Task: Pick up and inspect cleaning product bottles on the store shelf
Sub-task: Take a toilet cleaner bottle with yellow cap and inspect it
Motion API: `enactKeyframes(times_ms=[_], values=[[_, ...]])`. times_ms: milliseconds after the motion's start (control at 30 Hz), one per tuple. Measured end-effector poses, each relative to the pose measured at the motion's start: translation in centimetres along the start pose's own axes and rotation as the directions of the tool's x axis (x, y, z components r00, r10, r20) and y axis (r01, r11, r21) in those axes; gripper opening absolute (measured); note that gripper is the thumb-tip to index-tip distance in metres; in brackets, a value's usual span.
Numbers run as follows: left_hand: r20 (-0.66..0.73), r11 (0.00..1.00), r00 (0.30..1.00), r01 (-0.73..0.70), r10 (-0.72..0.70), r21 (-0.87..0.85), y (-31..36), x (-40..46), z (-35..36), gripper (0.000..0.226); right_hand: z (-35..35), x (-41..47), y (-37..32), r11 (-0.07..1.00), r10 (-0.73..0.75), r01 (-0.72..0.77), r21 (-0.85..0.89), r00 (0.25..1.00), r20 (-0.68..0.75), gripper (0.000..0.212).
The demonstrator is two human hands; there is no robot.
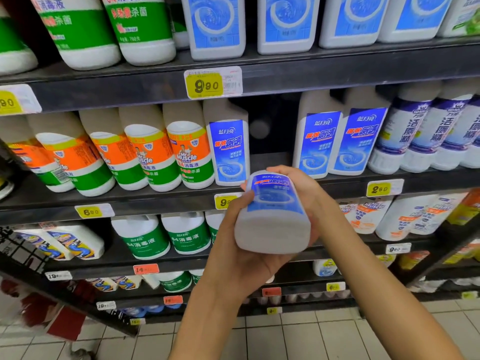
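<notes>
A white bottle [272, 214] with a blue label is held up in front of the shelf [285, 74], tipped so its flat bottom is nearest the camera and its top is pointed away toward the gap in the middle row. The left hand [233, 245] is curled under and around the bottom end, and the right hand [304, 188] is wrapped around the far top end, so both are closed on the bottle. Both arms are reached up from below, and the gap is judged the likely place for putting it back.
</notes>
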State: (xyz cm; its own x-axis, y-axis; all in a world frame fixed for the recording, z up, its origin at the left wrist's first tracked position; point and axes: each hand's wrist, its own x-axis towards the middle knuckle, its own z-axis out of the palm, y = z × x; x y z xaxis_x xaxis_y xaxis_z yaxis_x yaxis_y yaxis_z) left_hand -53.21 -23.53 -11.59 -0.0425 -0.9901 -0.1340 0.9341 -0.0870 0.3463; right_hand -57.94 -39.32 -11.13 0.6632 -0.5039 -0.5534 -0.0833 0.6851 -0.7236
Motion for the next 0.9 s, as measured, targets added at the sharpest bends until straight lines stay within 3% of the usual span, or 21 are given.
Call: enactKeyframes(times_ms=[167, 300, 333, 400, 467, 533, 633, 900], values=[[0.057, 0.999, 0.998, 0.024, -0.026, 0.032, -0.2, -0.1, -0.9, 0.077, 0.4, -0.2, -0.9, 0.998, -0.062, 0.062, -0.007, 0.998, 0.008, 0.027], [0.052, 0.972, 0.998, 0.016, -0.029, 0.235, -0.3, 0.3, -2.4, 0.075, 0.8, -0.6, -2.8, 0.986, -0.167, 0.163, 0.043, 0.981, 0.098, 0.035], [0.006, 0.923, 1.000, -0.025, 0.025, 0.383, -0.3, 0.3, -2.9, 0.063, 0.7, -0.8, -3.2, 0.979, -0.201, 0.197, 0.047, 0.974, 0.108, 0.039], [-0.069, 0.714, 0.985, -0.067, 0.160, 0.697, 0.0, 0.4, -3.3, 0.038, 0.4, -1.1, -3.8, 0.953, -0.302, 0.300, 0.036, 0.945, 0.122, 0.040], [-0.081, 0.565, 0.962, -0.083, 0.259, 0.821, 0.2, 0.6, -3.7, 0.034, 0.5, -1.5, -4.2, 0.897, -0.435, 0.442, -0.021, 0.889, 0.140, 0.039], [-0.057, 0.513, 0.946, -0.122, 0.319, 0.849, 0.1, 1.0, -4.0, 0.033, 0.9, -2.3, -4.1, 0.833, -0.517, 0.543, -0.111, 0.834, 0.194, 0.050], [0.012, 0.392, 0.911, -0.189, 0.413, 0.900, 0.5, 1.6, -4.5, 0.037, 1.3, -3.9, -3.5, 0.715, -0.563, 0.629, -0.306, 0.777, 0.282, 0.047], [0.130, 0.157, 0.879, -0.224, 0.459, 0.962, 2.2, 2.1, -6.0, 0.050, 1.0, -7.9, -0.9, 0.473, -0.679, 0.830, -0.296, 0.557, 0.479, 0.042]])
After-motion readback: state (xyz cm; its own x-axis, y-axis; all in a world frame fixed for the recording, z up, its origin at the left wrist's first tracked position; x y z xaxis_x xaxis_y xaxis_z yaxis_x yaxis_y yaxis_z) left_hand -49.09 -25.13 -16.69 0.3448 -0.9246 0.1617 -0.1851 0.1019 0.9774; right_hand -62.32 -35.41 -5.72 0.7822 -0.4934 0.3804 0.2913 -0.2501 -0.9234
